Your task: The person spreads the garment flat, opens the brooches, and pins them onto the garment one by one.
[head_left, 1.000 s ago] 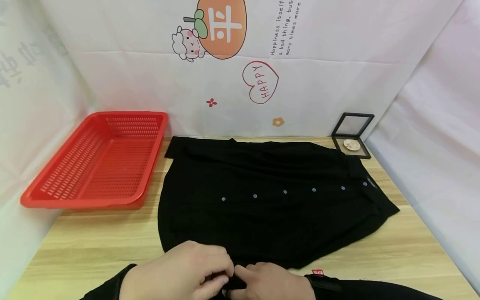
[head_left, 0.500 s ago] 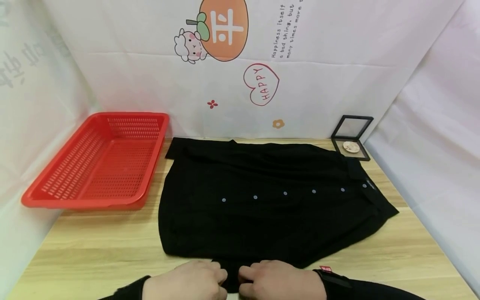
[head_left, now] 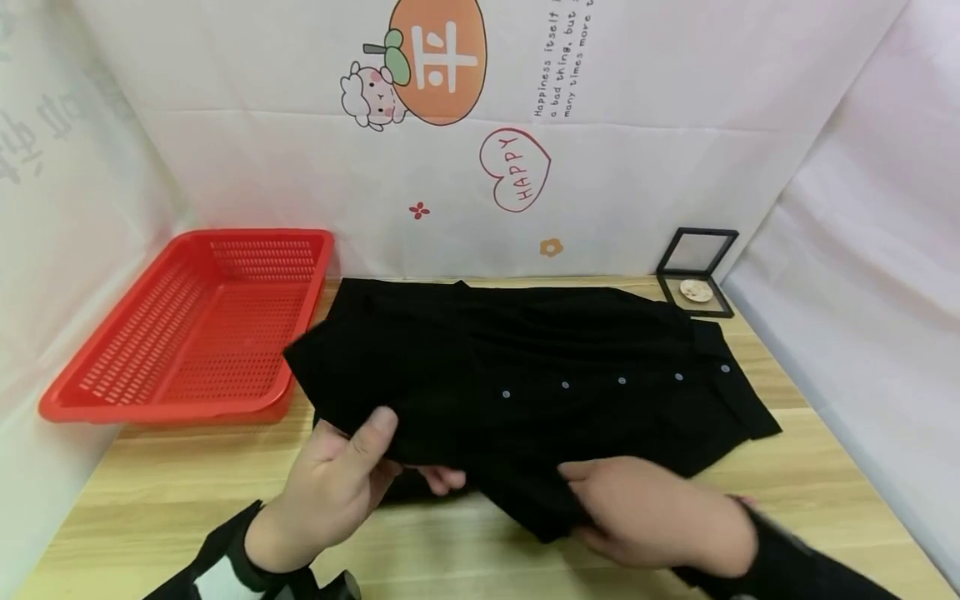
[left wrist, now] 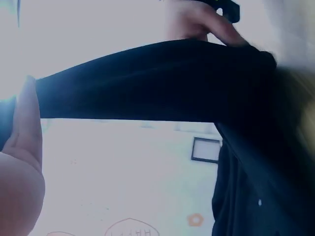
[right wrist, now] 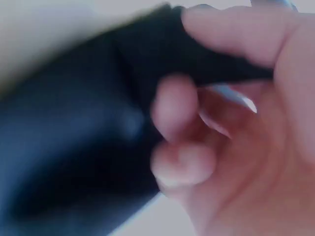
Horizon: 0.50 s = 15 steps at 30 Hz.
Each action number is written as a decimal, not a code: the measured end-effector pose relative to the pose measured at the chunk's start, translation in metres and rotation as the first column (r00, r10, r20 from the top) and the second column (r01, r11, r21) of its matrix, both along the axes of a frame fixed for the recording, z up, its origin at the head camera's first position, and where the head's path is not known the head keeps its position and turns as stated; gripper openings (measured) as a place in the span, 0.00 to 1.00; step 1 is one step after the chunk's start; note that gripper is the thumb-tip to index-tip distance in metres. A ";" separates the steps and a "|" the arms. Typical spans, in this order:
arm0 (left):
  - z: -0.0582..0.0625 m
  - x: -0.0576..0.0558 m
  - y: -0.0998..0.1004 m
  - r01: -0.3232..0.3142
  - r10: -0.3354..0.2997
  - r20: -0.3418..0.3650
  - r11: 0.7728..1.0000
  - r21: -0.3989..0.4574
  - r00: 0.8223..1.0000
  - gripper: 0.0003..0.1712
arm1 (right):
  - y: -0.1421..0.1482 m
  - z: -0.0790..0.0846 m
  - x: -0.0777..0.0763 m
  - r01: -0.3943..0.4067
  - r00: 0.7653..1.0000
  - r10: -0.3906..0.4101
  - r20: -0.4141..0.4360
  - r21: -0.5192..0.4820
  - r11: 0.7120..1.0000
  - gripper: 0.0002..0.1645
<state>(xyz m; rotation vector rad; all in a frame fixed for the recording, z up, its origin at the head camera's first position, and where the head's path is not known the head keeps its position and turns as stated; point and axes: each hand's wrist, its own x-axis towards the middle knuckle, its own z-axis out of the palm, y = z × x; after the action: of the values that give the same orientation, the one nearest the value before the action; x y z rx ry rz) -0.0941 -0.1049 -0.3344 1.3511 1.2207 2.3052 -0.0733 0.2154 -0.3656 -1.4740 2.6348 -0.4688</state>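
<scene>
A black button-up shirt lies on the wooden table, its collar toward the right and its hem toward the left. In the head view my left hand holds a raised sleeve, thumb on top and fingers underneath. My right hand grips the sleeve's other part near the shirt's front edge. The left wrist view has the sleeve stretched as a band between my left hand and right hand. Blurred in the right wrist view, my right hand pinches black cloth between thumb and curled fingers.
A red plastic basket stands left of the shirt. At the back right is an opened black frame case holding a round pale disc. White printed cloth walls off the back and sides.
Both hands rose from the table's front edge and spread apart, the left going up and left, the right going right. The sleeve came up with them and now covers part of the shirt's lower front.
</scene>
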 end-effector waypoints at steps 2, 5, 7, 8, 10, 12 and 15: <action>0.003 -0.002 0.001 0.018 -0.019 0.031 0.999 0.046 0.999 0.22 | 0.025 0.014 -0.004 0.011 0.998 -0.005 0.068 -0.077 0.997 0.18; 0.004 -0.005 0.002 0.029 -0.031 0.027 0.996 0.088 0.999 0.22 | 0.068 0.033 -0.009 0.063 0.982 -0.024 0.188 -0.203 0.977 0.20; 0.004 -0.005 0.002 0.019 -0.021 0.030 0.995 0.096 0.999 0.22 | 0.097 0.044 -0.009 0.115 0.963 -0.058 0.262 -0.209 0.971 0.18; 0.004 -0.005 0.002 0.013 -0.017 0.032 0.995 0.096 0.999 0.22 | 0.110 0.048 -0.006 0.157 0.952 -0.104 0.289 -0.167 0.973 0.15; 0.005 -0.004 0.003 0.008 -0.013 0.042 0.995 0.098 0.999 0.22 | 0.129 0.052 -0.003 0.169 0.910 -0.106 0.401 -0.124 0.978 0.12; 0.005 -0.002 0.004 0.009 -0.014 0.055 0.995 0.099 0.998 0.21 | 0.141 0.050 -0.001 0.148 0.862 -0.088 0.500 -0.081 0.986 0.17; 0.007 0.003 0.007 0.036 -0.042 0.079 0.996 0.083 0.996 0.20 | 0.147 0.042 0.002 0.130 0.790 -0.103 0.604 -0.001 0.992 0.23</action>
<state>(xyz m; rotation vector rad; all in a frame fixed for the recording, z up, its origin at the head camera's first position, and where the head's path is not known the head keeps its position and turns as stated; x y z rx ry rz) -0.0910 -0.0981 -0.3276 1.2815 1.0783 2.3811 -0.0717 0.3623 -0.3238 -0.9446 2.2022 -0.8490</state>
